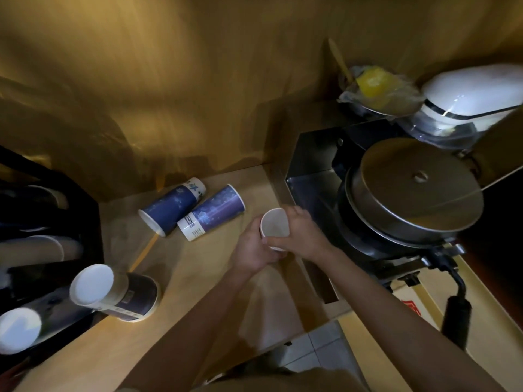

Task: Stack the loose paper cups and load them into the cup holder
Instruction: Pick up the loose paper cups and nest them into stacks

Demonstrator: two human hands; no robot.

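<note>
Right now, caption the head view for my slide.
Both hands, left hand and right hand, grip an upright paper cup; two blue cups lie on the counter.

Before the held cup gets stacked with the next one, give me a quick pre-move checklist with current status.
1. Held cup gripped by both the left hand and right hand: ok.
2. Held cup's mouth open, facing up, inside looks empty: ok.
3. Loose cups within reach: two blue cups lie on their sides on the counter, touching each other: ok.
4. A hand free to pick up the next cup: not ok, both are on the held cup.
5. Cup holder at far left has room: cannot tell, too dark.
6. Upside-down cup near the holder, single or stacked: cannot tell.
</note>
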